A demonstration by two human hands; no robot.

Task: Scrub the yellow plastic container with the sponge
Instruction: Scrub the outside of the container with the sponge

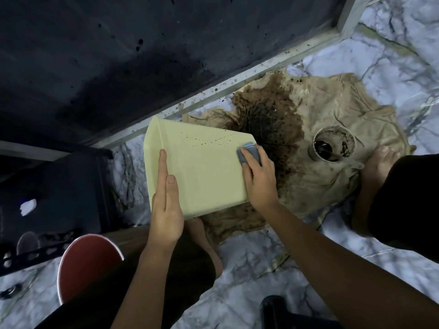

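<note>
The yellow plastic container [199, 172] sits at the centre of the frame, tipped so one broad flat wall faces up, held off the floor [261, 262] above a soaked, brown-stained cloth [320, 143]. The left hand [166, 205] lies flat along the container's lower left side, fingers straight and together, bracing rather than gripping; whether its thumb hooks under the edge cannot be told from here. The right hand [257, 179] is closed on a grey sponge [249, 154], pressing it against the container's right edge, just below a dotted line of dark specks.

The main risk, as I judge it, is the brace: a flat palm on smooth, probably wet plastic may let the container slide or twist when the sponge pushes hard. Working so near the edge, the sponge could slip off onto the dirty cloth and carry grit back. A dirty cup [333, 146] of dark liquid stands at right centre, near a bare foot [377, 162]; a jolt could tip it
</note>
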